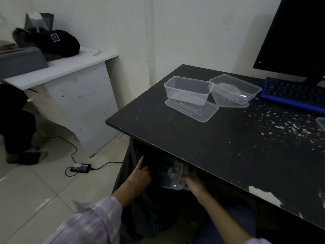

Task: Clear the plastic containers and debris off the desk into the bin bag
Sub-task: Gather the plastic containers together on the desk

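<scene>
Your black, chipped counter still carries two clear rectangular plastic containers amid white debris. Below its edge the dark bin bag hangs, your left hand grasping its rim open. Your right hand clutches another clear container, feeding it inside.

Black desk, blue keyboard

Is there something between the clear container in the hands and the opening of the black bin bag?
Nothing visible. The right hand grips the clear container just below the desk edge, directly over the black bin bag, whose mouth the left hand holds open.
</scene>
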The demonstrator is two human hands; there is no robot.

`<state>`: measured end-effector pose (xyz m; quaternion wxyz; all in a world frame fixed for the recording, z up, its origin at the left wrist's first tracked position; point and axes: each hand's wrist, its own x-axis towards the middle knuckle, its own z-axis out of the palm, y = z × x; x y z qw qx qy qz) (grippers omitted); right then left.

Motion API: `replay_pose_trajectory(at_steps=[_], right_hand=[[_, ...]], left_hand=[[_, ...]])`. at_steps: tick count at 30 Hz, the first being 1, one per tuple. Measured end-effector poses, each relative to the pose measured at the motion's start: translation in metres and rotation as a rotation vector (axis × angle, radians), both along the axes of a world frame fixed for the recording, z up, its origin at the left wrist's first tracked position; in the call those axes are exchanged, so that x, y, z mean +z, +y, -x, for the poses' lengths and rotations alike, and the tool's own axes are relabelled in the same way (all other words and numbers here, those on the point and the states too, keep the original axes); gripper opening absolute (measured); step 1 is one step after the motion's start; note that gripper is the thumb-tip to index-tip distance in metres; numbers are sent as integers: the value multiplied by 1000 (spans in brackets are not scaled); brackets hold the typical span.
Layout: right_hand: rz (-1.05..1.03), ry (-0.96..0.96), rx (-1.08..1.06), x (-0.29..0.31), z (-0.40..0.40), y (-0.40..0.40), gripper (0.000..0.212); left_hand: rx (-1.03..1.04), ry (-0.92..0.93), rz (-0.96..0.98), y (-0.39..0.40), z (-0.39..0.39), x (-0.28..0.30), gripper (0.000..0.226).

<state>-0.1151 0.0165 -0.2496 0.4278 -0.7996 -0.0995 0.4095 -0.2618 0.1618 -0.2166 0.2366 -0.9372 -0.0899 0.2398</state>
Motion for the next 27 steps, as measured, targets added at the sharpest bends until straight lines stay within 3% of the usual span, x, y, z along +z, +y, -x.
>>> replay_pose_trajectory(at_steps=[2,5,10,18,21,27], right_hand=[[-20,-69,48,-23,6,20,59],[-23,-141,129,4,39,35,68],[58,-72,377,13,63,44,56],[36,-187,411,27,56,35,44],[7,-232,394,41,50,23,38],[-28,-414,350,89,48,-28,32]], left_hand=[[12,15,23,4,9,1,32],[7,22,50,5,19,12,30],[16,6,68,-1,21,28,33],[99,-47,157,-2,20,26,43],[131,-152,202,-6,15,32,40],[123,-555,379,-37,3,69,27]])
